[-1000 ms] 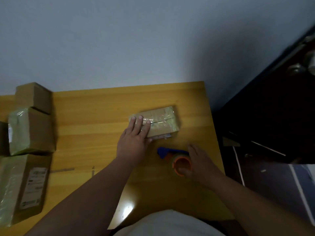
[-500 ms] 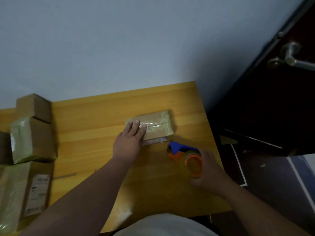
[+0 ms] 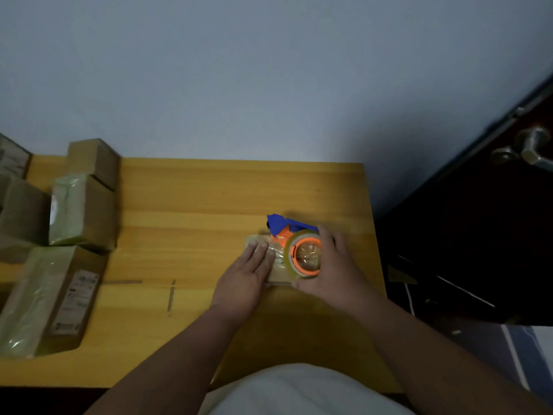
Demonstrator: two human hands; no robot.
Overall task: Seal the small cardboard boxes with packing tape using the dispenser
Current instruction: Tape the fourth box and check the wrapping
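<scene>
White clothing (image 3: 299, 390) shows at the near edge of the yellow wooden worktop (image 3: 209, 190), both forearms reaching forward over it. The left hand (image 3: 244, 280) lies flat, fingers straight, pressing the near left part of a small cardboard box (image 3: 276, 265) that sits toward the worktop's right edge, about midway between near and far edges. The right hand (image 3: 332, 271) has its grip clamped round the tape dispenser (image 3: 294, 244), fingers curled over the clear tape roll on its orange hub; the blue head points away, over the box's far side. Along the left edge stand several taped boxes (image 3: 80, 211), one bearing a printed label (image 3: 76, 301). Beyond the right edge, a dark door with a metal handle (image 3: 529, 148).
</scene>
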